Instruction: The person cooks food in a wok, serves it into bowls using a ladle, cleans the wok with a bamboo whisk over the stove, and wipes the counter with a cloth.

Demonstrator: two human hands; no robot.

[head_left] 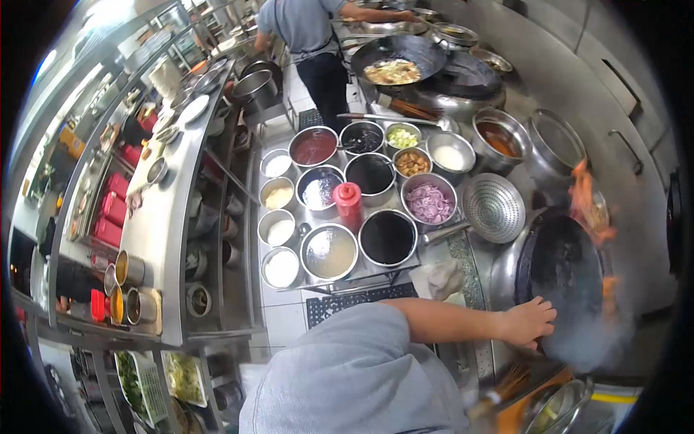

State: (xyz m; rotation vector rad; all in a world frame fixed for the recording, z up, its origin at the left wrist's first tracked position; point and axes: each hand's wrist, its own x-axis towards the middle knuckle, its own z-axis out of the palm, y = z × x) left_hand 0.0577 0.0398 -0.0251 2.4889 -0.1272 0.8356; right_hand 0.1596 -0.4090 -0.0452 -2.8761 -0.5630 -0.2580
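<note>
My left hand (529,322) reaches to the right with the fingers curled over the near edge of a dark wok (560,264). Pale smoke or steam blurs the wok's lower side, and orange flames (582,192) rise along its far side. My right hand is not in view. Beside the wok lies a round perforated metal strainer (494,207), its handle pointing left. A crumpled pale cloth (439,278) rests between the strainer handle and my forearm.
Metal pots hold sliced purple onion (430,202), dark liquid (388,237) and white contents (280,267). Among them stands a red squeeze bottle (348,206). Further up, a co-worker (307,43) stands by another wok (397,61) with food. A long steel counter (163,239) runs along the left.
</note>
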